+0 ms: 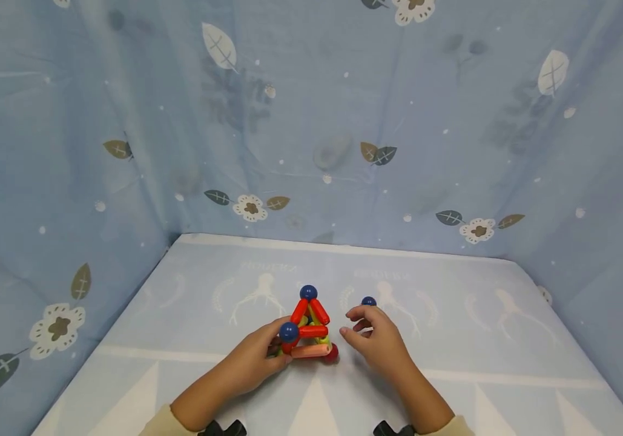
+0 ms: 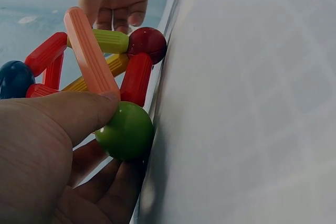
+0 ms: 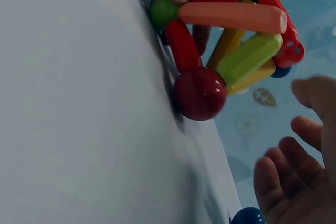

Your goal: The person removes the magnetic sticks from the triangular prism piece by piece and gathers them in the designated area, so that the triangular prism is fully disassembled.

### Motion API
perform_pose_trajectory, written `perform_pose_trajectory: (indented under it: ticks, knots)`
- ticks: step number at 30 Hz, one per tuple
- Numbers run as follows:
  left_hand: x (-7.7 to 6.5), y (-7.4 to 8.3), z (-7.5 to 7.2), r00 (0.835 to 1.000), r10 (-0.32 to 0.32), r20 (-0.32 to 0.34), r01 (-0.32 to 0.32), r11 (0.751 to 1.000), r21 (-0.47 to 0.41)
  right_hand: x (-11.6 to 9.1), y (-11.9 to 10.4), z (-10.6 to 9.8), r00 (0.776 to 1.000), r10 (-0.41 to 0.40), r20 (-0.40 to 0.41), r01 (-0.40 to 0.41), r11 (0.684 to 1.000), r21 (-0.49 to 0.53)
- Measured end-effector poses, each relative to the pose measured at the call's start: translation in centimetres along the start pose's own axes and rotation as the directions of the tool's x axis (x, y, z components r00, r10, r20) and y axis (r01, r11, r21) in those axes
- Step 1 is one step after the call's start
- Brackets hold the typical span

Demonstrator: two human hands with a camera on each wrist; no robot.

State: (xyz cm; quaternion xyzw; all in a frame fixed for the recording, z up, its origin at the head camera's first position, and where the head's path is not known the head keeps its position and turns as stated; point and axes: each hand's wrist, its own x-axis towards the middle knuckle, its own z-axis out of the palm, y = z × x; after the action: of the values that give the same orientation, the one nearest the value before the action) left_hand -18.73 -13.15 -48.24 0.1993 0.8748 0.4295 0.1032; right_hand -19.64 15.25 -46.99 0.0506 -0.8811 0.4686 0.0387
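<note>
Left hand [image 1: 251, 363] grips the near-left corner of the frame [image 1: 311, 331], thumb on one side and fingers behind; right hand [image 1: 379, 342] hangs apart from it with fingers loosely bent around nothing. On the table [image 1: 207, 284], the frame stands between the hands, built of straight rods and round balls.

It looks light, its parts hard and smooth like plastic, each rod stiff but the joints probably weak, perhaps magnetic, so squeezing or tugging could make it fold. Ribbing on the peach rod [image 2: 92, 51], pressed near its end by the thumb, should give some grip; its other end sticks out without a ball, likely to swing if knocked.

Best hold is low, at the green ball [image 2: 125, 131], where the left hand already pinches, with the dark red ball [image 3: 200, 93] as a second support. Glossy and round, the balls may slip or roll. Beside the right fingers sits a loose blue ball [image 1: 369, 300]; whether they touch is unclear. Fingertips around its sides would suit it.
</note>
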Motion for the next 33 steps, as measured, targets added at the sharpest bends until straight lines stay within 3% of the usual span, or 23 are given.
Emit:
perform_pose_trajectory:
  ticks: [5,11,33]
  knots:
    - [-0.2,-0.1,-0.2,1.0,0.001,-0.001,-0.001,1.0,-0.001,-1.0,-0.1,0.7,0.99,-0.045,0.135,0.036,0.997,0.068]
    - [-0.3,-0.3,-0.2,1.0,-0.007,-0.006,0.007,1.0,0.003,-1.6,0.0,1.3,0.975,-0.094,0.203,0.074,0.992,0.104]
    - [-0.2,0.0,-0.2,1.0,0.011,-0.012,-0.012,1.0,-0.003,-2.1,-0.7,2.5,0.979,-0.119,0.164,0.107,0.991,0.081]
